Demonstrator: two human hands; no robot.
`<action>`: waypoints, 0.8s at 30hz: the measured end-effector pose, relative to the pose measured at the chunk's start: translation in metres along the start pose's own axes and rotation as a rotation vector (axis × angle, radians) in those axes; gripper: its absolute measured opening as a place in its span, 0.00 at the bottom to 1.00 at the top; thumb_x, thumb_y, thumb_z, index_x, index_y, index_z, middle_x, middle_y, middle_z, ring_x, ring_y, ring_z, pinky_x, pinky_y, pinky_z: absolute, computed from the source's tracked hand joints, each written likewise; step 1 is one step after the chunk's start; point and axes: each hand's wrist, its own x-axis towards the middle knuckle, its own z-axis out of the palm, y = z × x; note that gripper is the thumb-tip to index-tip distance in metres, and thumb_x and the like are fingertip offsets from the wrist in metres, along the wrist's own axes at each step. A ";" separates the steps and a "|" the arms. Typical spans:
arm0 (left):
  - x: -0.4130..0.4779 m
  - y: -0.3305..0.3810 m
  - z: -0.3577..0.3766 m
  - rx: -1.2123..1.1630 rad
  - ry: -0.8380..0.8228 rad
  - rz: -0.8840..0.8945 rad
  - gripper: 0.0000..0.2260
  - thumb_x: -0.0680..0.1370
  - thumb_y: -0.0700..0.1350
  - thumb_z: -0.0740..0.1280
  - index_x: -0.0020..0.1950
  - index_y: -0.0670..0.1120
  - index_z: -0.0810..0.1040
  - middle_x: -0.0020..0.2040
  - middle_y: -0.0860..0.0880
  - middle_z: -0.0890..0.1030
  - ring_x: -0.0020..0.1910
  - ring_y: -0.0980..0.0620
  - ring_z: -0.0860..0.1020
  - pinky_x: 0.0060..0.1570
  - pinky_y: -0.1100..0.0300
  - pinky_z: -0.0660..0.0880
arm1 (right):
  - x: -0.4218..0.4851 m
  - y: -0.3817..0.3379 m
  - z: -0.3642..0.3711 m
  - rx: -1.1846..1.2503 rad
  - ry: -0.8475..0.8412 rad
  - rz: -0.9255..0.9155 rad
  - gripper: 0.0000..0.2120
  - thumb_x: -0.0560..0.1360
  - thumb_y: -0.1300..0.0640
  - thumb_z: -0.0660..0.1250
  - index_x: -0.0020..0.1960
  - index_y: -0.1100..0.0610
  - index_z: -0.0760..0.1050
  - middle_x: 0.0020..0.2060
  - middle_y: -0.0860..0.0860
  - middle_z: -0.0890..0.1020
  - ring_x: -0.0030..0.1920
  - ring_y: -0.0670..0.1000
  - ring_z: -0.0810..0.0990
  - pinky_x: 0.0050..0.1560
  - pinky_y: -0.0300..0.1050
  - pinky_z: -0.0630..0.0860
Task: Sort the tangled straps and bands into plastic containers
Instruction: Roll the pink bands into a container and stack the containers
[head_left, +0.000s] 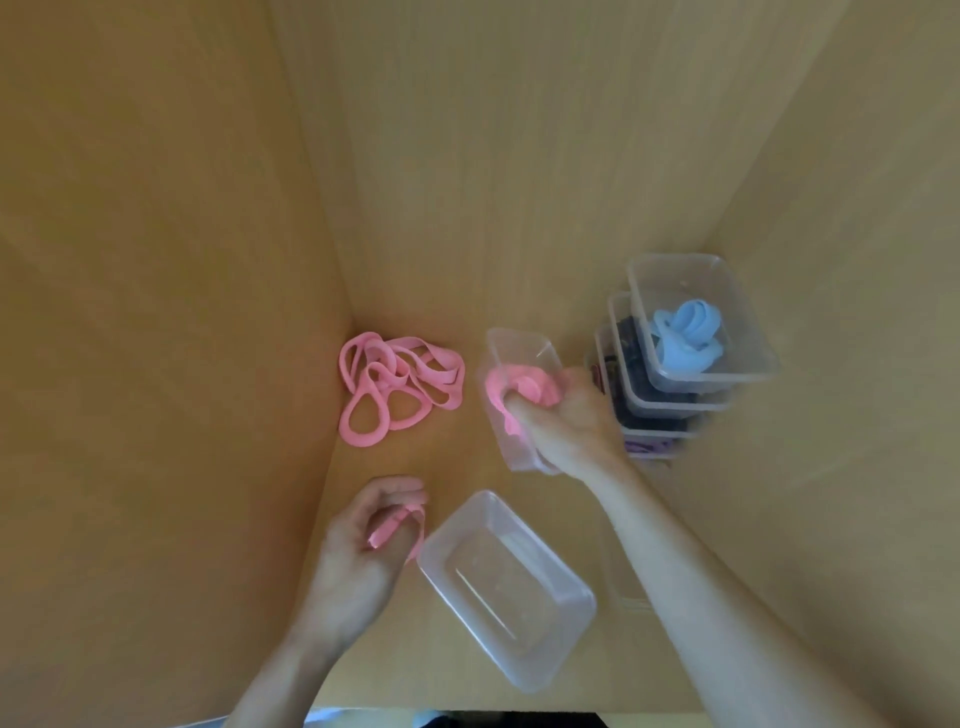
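About six containers are counted: the empty container (498, 587), the pink-filled container (519, 348), four in the stack (748, 364). Two hands are seen: left hand (358, 545), right hand (576, 421). One pink band (387, 530) is separated; the pink pile (397, 384) cannot be counted.

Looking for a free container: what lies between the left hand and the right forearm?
In the head view, an empty clear container lies there, one corner close beside the left hand, which holds a pink band.

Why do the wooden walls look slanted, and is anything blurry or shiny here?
In the head view the wide-angle lens splays the wooden walls outward; everything is soft, the right hand in the pink bands smeared most; faint glare streaks the empty clear container; lighting is even, shadows weak.
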 end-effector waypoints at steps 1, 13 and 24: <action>0.000 -0.001 -0.002 0.015 0.018 0.005 0.14 0.72 0.43 0.65 0.52 0.60 0.82 0.52 0.52 0.85 0.56 0.54 0.82 0.59 0.57 0.74 | 0.011 0.000 0.005 -0.078 0.027 0.026 0.33 0.62 0.27 0.66 0.57 0.49 0.77 0.47 0.46 0.83 0.49 0.50 0.84 0.47 0.47 0.80; -0.002 -0.029 -0.035 0.340 0.159 0.126 0.19 0.67 0.38 0.66 0.51 0.59 0.78 0.55 0.64 0.75 0.58 0.58 0.75 0.55 0.67 0.71 | 0.059 0.011 0.033 -0.363 0.015 -0.038 0.39 0.74 0.37 0.69 0.72 0.63 0.64 0.70 0.64 0.69 0.69 0.65 0.70 0.67 0.60 0.70; 0.022 -0.047 -0.032 0.529 0.098 0.144 0.12 0.70 0.47 0.70 0.50 0.61 0.77 0.50 0.66 0.81 0.45 0.63 0.80 0.36 0.70 0.75 | -0.051 0.028 0.058 -0.333 0.164 -0.404 0.24 0.73 0.49 0.70 0.65 0.59 0.73 0.61 0.55 0.74 0.65 0.58 0.70 0.67 0.56 0.69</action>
